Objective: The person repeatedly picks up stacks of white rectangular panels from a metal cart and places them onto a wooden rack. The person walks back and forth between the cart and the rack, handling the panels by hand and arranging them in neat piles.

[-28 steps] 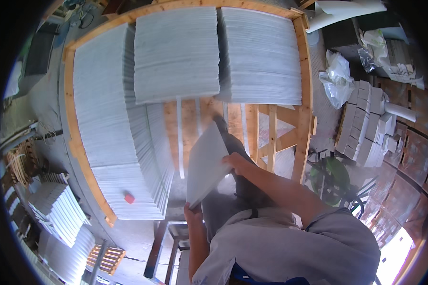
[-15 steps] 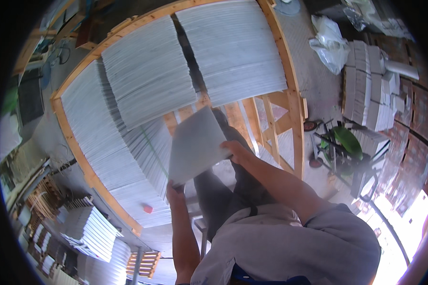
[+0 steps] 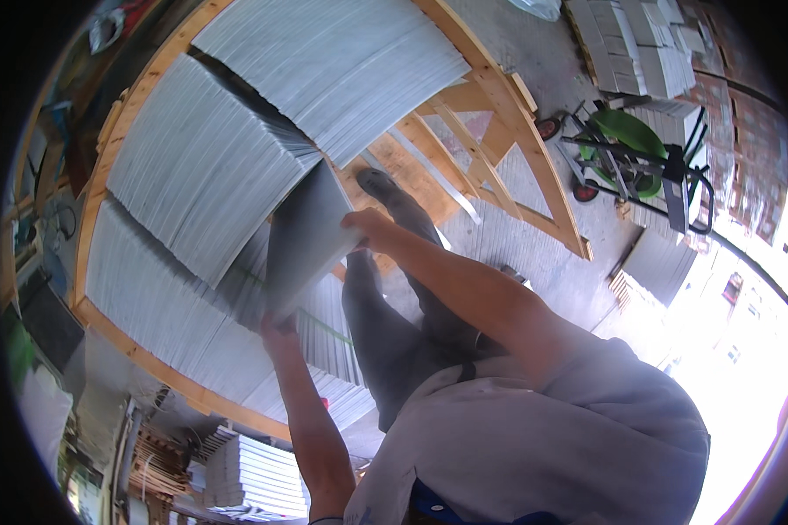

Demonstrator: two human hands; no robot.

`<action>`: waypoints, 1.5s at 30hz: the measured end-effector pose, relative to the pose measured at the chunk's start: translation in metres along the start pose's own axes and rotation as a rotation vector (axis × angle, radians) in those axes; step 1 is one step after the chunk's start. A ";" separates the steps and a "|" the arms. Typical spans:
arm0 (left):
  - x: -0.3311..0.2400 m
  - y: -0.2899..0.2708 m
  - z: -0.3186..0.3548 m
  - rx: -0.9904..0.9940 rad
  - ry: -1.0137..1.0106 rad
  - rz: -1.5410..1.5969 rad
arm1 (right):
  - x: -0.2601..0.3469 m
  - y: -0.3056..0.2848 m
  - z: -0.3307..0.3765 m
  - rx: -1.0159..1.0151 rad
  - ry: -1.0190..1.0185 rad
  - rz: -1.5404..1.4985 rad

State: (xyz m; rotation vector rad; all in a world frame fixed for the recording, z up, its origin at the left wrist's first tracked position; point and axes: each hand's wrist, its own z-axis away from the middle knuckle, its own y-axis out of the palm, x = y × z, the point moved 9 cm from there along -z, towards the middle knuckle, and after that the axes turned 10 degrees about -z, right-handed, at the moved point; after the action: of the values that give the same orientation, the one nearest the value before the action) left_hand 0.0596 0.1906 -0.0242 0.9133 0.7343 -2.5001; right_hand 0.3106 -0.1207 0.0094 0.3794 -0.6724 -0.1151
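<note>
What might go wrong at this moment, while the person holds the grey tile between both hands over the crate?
1. The grey tile is held only at two opposite edges, by the left hand and the right hand; it may slip and break.
2. It hangs over the person's shoe and could land on it.
3. Its edge is close to the stacked tiles and may chip them.

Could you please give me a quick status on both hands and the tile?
Left hand and right hand grip grey tile. Tile tilted beside stacked tiles. Nothing blocking.
</note>
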 end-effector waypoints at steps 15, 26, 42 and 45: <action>-0.043 0.020 -0.014 0.125 0.328 -0.475 | -0.010 0.000 -0.024 0.010 0.117 0.020; -0.071 0.028 -0.009 0.130 0.312 -0.449 | -0.012 0.002 -0.033 0.085 0.037 0.178; -0.053 0.022 -0.026 0.097 0.150 -0.261 | -0.004 0.004 -0.042 0.090 0.042 0.235; -0.050 0.021 -0.028 0.076 0.050 -0.118 | 0.009 0.013 -0.043 0.141 -0.101 0.440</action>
State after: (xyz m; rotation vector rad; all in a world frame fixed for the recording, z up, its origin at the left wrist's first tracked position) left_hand 0.1190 0.1991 -0.0161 0.9893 0.7326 -2.6328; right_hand 0.3441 -0.0972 -0.0111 0.3546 -0.8521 0.3348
